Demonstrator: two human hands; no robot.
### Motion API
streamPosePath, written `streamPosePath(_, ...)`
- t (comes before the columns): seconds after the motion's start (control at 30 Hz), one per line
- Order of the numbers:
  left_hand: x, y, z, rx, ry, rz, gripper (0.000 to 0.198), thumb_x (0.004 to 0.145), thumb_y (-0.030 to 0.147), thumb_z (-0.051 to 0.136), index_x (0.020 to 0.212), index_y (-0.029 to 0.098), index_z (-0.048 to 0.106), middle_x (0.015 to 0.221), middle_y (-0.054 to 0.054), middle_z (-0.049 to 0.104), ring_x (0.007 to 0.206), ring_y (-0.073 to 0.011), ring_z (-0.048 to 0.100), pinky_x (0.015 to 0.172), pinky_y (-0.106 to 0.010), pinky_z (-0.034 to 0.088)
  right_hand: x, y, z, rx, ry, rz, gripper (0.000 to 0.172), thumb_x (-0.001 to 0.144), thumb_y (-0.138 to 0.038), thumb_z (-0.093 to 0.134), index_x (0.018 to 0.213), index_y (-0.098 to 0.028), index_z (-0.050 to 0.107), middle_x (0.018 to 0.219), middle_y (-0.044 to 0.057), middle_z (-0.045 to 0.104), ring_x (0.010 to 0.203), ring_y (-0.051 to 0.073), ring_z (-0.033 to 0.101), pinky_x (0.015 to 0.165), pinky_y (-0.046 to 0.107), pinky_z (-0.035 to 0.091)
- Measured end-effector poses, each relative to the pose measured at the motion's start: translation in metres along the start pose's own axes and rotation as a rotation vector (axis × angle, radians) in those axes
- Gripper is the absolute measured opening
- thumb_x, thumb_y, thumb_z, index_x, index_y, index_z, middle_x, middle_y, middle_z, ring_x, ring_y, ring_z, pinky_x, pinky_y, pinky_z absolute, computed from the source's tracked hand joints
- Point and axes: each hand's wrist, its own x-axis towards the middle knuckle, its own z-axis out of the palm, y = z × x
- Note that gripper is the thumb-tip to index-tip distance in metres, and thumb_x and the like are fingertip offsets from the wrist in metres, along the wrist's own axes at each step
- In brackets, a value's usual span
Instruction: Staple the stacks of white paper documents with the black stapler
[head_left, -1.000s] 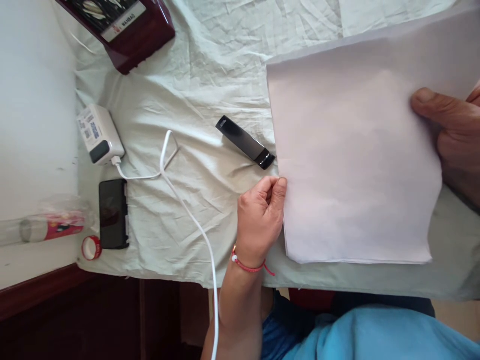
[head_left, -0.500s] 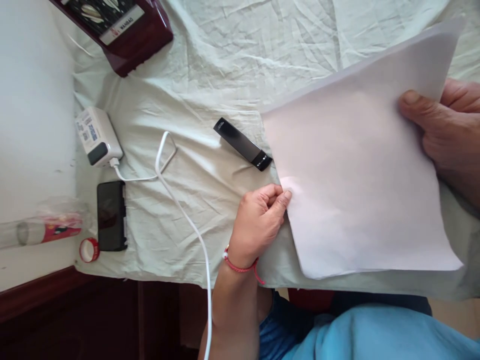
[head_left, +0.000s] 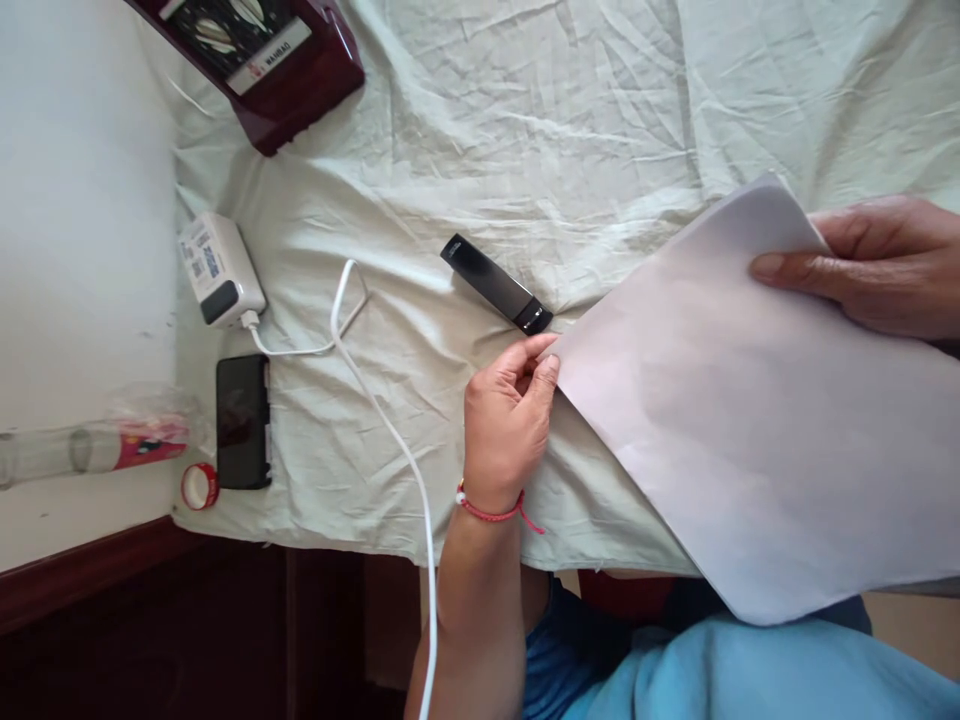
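Note:
A stack of white paper sheets (head_left: pixel 750 420) is held turned, one corner pointing left and a lower corner hanging past the table's front edge. At its left corner, my left hand (head_left: pixel 510 420) pinches it between thumb and fingers; a red cord bracelet circles that wrist. My right hand (head_left: pixel 885 260) grips the upper right edge, thumb on top and fingers underneath. Just beyond my left fingertips lies a slim black stapler (head_left: pixel 496 284) on the cloth, close to the paper's corner.
On the left of the pale green tablecloth (head_left: pixel 360 420) are a white power bank (head_left: pixel 221 270) with a long white cable (head_left: pixel 405 450), a black phone (head_left: pixel 243 422), a red tape roll (head_left: pixel 200 486) and a clear bottle (head_left: pixel 135 442). A dark red box-like appliance (head_left: pixel 300 90) stands at the back left.
The paper stack has turned, its left corner now at my left fingers and its lower corner closer to my body. My right hand has shifted slightly along with it. Both hands keep hold.

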Motion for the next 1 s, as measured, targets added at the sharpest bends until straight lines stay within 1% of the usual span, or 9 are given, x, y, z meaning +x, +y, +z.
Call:
streamPosePath(0.07, 0.0, 0.0, 0.001, 0.102, 0.015, 0.063, 0.02, 0.1, 0.038, 0.075, 0.11, 0.022, 0.084, 0.072, 0.001, 0.067, 0.068, -0.0152, 0.06, 0.055, -0.025, 0.04, -0.002, -0.001, 0.003, 0.057, 0.021, 0.074, 0.087, 0.059, -0.102, 0.081, 0.086, -0.019, 0.08, 0.074, 0.011, 0.075, 0.057, 0.024, 0.072, 0.038, 0.03, 0.053)
streamPosePath(0.13, -0.001, 0.001, 0.001, 0.166, 0.021, 0.099, 0.022, 0.104, 0.041, 0.072, 0.1, 0.023, 0.083, 0.065, 0.002, 0.06, 0.065, -0.0148, 0.056, 0.055, -0.025, 0.037, -0.004, -0.002, 0.007, 0.116, 0.048, 0.093, 0.087, 0.056, -0.101, 0.084, 0.086, -0.02, 0.08, 0.075, 0.011, 0.076, 0.059, 0.027, 0.073, 0.038, 0.032, 0.055)
streamPosePath(0.23, 0.001, 0.004, 0.001, 0.123, 0.009, 0.066, 0.046, 0.104, 0.052, 0.074, 0.071, 0.022, 0.064, 0.053, 0.005, 0.048, 0.052, -0.0108, 0.041, 0.05, -0.025, 0.03, -0.006, -0.002, 0.01, 0.194, 0.089, 0.072, 0.079, 0.058, -0.095, 0.089, 0.081, -0.02, 0.078, 0.071, 0.009, 0.075, 0.06, 0.026, 0.075, 0.043, 0.032, 0.059)
streamPosePath(0.3, 0.002, 0.004, -0.001, 0.059, -0.001, 0.023, 0.056, 0.102, 0.058, 0.076, 0.065, 0.022, 0.055, 0.05, 0.006, 0.045, 0.047, -0.009, 0.036, 0.047, -0.026, 0.028, -0.006, -0.002, 0.011, 0.227, 0.095, 0.061, 0.078, 0.058, -0.094, 0.09, 0.08, -0.02, 0.078, 0.069, 0.008, 0.074, 0.059, 0.026, 0.075, 0.044, 0.032, 0.06)
streamPosePath(0.47, 0.005, -0.001, -0.003, -0.02, -0.009, -0.011, 0.032, 0.096, 0.05, 0.083, 0.087, 0.019, 0.079, 0.059, 0.006, 0.055, 0.05, -0.008, 0.042, 0.048, -0.023, 0.034, -0.006, -0.001, 0.012, 0.252, 0.102, 0.004, 0.075, 0.061, -0.09, 0.092, 0.081, -0.018, 0.079, 0.067, 0.006, 0.073, 0.056, 0.023, 0.074, 0.042, 0.028, 0.057)
streamPosePath(0.6, 0.005, -0.003, -0.004, -0.105, -0.017, -0.008, 0.025, 0.089, 0.042, 0.088, 0.085, 0.019, 0.08, 0.065, 0.005, 0.063, 0.052, -0.0061, 0.044, 0.05, -0.021, 0.038, -0.006, -0.001, 0.014, 0.217, 0.146, -0.066, 0.074, 0.07, -0.089, 0.087, 0.083, -0.017, 0.078, 0.067, 0.003, 0.072, 0.051, 0.015, 0.068, 0.043, 0.023, 0.057)
streamPosePath(0.7, 0.006, -0.001, -0.004, -0.129, -0.011, -0.005, 0.018, 0.083, 0.034, 0.09, 0.083, 0.019, 0.08, 0.069, 0.003, 0.071, 0.053, -0.0058, 0.047, 0.052, -0.021, 0.041, -0.007, -0.002, 0.015, 0.188, 0.162, -0.087, 0.074, 0.074, -0.089, 0.084, 0.089, -0.017, 0.08, 0.07, 0.003, 0.073, 0.051, 0.014, 0.068, 0.043, 0.021, 0.055)
streamPosePath(0.87, 0.007, 0.001, -0.003, -0.148, -0.021, 0.0, 0.015, 0.081, 0.03, 0.089, 0.085, 0.019, 0.079, 0.074, 0.002, 0.075, 0.053, -0.006, 0.05, 0.049, -0.02, 0.039, -0.007, -0.003, 0.017, 0.178, 0.167, -0.07, 0.076, 0.069, -0.089, 0.087, 0.093, -0.017, 0.083, 0.071, 0.005, 0.075, 0.05, 0.017, 0.068, 0.04, 0.024, 0.055)
streamPosePath(1.0, 0.006, -0.001, -0.002, -0.152, -0.017, 0.048, 0.017, 0.084, 0.023, 0.086, 0.099, 0.021, 0.078, 0.071, 0.005, 0.071, 0.049, -0.0049, 0.047, 0.047, -0.019, 0.036, -0.007, -0.004, 0.015, 0.19, 0.169, -0.059, 0.076, 0.066, -0.089, 0.089, 0.092, -0.018, 0.082, 0.072, 0.005, 0.076, 0.049, 0.018, 0.069, 0.04, 0.026, 0.057)
